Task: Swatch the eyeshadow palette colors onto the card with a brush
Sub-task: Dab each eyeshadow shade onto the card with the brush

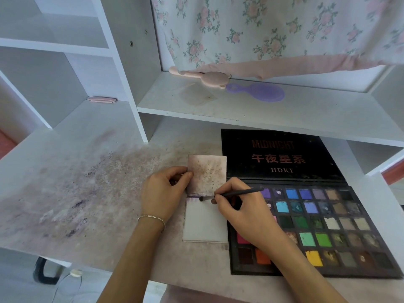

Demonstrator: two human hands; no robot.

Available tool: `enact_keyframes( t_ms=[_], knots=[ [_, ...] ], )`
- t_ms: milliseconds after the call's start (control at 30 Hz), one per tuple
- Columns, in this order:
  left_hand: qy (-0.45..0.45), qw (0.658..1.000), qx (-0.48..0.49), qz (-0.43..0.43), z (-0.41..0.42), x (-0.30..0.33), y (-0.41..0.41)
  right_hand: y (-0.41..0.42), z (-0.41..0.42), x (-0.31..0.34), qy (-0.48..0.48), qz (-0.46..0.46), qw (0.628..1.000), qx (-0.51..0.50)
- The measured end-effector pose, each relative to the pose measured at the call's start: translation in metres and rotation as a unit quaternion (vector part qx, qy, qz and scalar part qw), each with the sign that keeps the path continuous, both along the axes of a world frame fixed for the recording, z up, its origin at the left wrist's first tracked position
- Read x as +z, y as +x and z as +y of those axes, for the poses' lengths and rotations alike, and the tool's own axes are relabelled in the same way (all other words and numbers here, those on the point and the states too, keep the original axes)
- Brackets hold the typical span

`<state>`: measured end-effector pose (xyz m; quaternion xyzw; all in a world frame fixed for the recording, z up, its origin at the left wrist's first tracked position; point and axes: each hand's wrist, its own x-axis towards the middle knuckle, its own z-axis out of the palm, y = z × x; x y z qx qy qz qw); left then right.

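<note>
Between our two hands, in the head view, lies the card (205,221), a white folded sheet whose long axis runs away from us, its far leaf (207,171) heavily stained and tipped up. Our right hand (240,213) pinches the brush (231,194) with curled fingers near the ferrule; the handle points right over the palette, and the dark tip touches the near leaf at its top edge, just by the fold. Faint purple strokes show at that leaf's upper left corner; below them it is blank, so we judge the swatching has barely started here.

Our left hand (164,193) sits to the card's left, thumb and fingers curled around the edge of the raised leaf, holding it. A bracelet (152,218) rings that wrist.

Just right of the card, touching or nearly so, the eyeshadow palette (323,228) lies open, its lid (279,158) propped back, and our right forearm crosses its left columns. The right hand is nearer the pans, so we judge any reload is a short swing rightward.

The desk (87,182) is white, smeared with purplish powder to the left. On the shelf above lie a purple hairbrush (260,92) and a pink hairbrush (205,78), under a floral curtain (273,29).
</note>
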<state>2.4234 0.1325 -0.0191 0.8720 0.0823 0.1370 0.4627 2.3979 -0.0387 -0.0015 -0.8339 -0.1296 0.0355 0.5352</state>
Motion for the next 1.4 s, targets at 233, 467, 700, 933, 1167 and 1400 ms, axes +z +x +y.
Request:
enact_keyframes(
  t_ms=[233,467,700,933,1167,1400],
  knots=[
    [-0.01,1.0,0.0,0.003,0.0002,0.0,0.0,0.0002,0.0,-0.0006,-0.003,0.003,1.0,-0.003],
    [-0.02,1.0,0.005,0.006,-0.0002,-0.0005,0.0007,0.0006,0.0001,-0.0008,0.0,0.002,1.0,-0.003],
    [-0.018,1.0,0.004,0.002,0.0012,-0.0013,-0.0005,-0.0006,-0.0004,-0.0002,-0.003,0.005,1.0,0.007],
    [-0.011,1.0,0.005,0.002,0.0002,-0.0015,0.0006,-0.0005,-0.0003,-0.0002,0.001,0.008,1.0,0.011],
    [-0.014,1.0,0.008,0.01,-0.0002,0.0001,0.001,0.0024,-0.0014,0.0013,0.066,-0.006,0.997,-0.049],
    [-0.017,1.0,0.011,0.017,-0.0001,0.0014,-0.0002,0.0017,-0.0094,0.0075,0.158,-0.026,0.983,-0.086]
  ],
)
